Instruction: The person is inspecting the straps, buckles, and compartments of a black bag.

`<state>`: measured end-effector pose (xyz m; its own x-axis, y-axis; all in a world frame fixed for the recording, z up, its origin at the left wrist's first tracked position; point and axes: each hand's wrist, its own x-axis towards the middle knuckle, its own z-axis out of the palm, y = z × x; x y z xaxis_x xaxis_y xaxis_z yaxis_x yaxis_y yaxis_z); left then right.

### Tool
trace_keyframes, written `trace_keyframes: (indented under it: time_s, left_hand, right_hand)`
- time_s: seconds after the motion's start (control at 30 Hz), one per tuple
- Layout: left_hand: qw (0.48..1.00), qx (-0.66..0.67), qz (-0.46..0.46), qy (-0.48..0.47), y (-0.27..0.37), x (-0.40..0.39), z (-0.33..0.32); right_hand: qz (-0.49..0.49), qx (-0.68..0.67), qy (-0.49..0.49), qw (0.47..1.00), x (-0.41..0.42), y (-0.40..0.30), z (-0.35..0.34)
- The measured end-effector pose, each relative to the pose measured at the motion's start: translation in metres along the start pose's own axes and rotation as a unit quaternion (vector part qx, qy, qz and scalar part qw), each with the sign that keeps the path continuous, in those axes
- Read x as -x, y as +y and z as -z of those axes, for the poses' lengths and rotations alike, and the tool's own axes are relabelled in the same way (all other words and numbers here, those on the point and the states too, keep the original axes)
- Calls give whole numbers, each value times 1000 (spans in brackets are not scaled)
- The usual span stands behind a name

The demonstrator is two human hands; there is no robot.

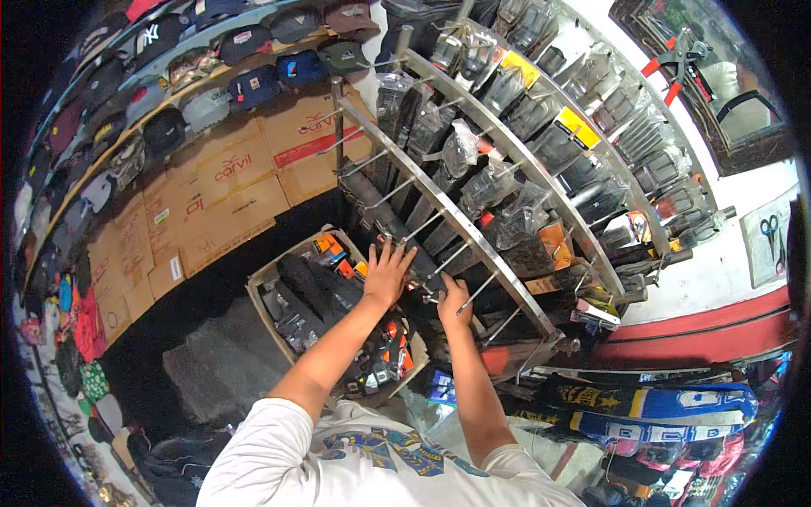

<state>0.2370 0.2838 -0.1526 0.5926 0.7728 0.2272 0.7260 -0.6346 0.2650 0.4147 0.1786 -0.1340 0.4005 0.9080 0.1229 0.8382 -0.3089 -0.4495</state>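
Observation:
My left hand (388, 272) lies palm down, fingers spread, over the lower front of a metal display rack (443, 203), beside a long dark bar or rolled strip (383, 199). To its right, my right hand (455, 301) is curled near the lower end of that dark piece, among the rack's metal prongs; the thumb points up and the fingers are partly hidden, so its hold is unclear. A cardboard box (269, 326) stands below and left of the hands. It holds black belts (307, 285), buckles and orange tags. Plastic-wrapped belts (500, 184) hang on the rack's upper rows.
Caps (244, 44) fill shelves at the upper left, above flattened cardboard (222, 171). Red-handled pliers (678, 63) are by a framed mirror at the upper right. Scissors (770, 231) hang on the right wall. Blue and black scarves (671, 405) are at the lower right.

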Motion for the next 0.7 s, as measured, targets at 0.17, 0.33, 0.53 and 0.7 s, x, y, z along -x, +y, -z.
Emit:
trace_keyframes:
  time_s: [0.17, 0.33, 0.53, 0.7]
  left_hand:
    - [1000, 7, 20, -4, 7, 0, -7]
    - [992, 112, 50, 39, -2, 32, -1]
    - [968, 191, 147, 76, 6, 185, 22]
    - [950, 186, 248, 48, 26, 292, 33]
  right_hand:
    - [8, 12, -5, 1000, 7, 15, -9]
    - [-20, 14, 14, 1000, 8, 17, -8]
    - [2, -15, -3, 1000, 21, 22, -2]
    - [15, -3, 15, 1000, 15, 25, -10]
